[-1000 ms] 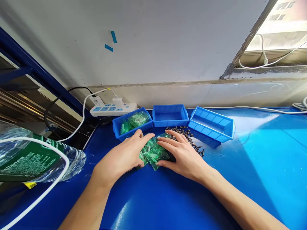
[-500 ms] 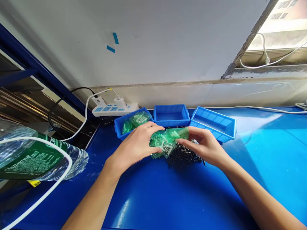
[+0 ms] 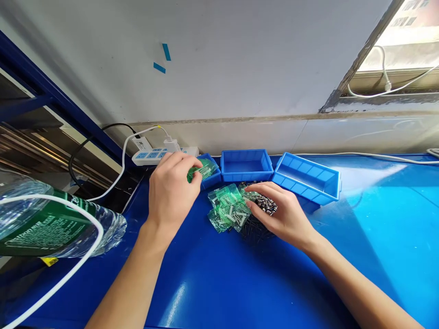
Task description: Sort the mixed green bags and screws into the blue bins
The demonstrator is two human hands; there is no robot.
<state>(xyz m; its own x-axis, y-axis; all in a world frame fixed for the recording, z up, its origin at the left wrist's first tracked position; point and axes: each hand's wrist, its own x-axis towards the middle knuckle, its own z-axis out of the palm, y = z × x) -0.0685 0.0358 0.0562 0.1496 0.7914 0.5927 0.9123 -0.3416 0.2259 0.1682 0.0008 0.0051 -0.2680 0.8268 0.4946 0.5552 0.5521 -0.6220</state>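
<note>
My left hand (image 3: 174, 189) is over the left blue bin, its thumb and fingers curled around a green-tinted plastic packet (image 3: 207, 168) at the bin's opening. Part of the left bin (image 3: 211, 181) is hidden behind this hand. To the right, my right hand (image 3: 283, 208) has its thumb and fingertips apart at the right edge of a small heap of green packets (image 3: 226, 208) with white and metal pieces inside. Beneath and behind these fingers lies a pile of black screws (image 3: 257, 226), some with shiny metal ends.
A middle blue bin (image 3: 247, 176) and a right blue bin (image 3: 307, 189) stand along the wall. Behind the left bin is a white power strip (image 3: 147, 157) with plugged-in cables. A large water bottle (image 3: 51, 224) and a white cable (image 3: 92, 228) occupy the left side.
My left hand has moved left from the packet heap to the left bin. The packet that was between my right fingers is gone from them, and that hand has shifted slightly left towards the heap.
</note>
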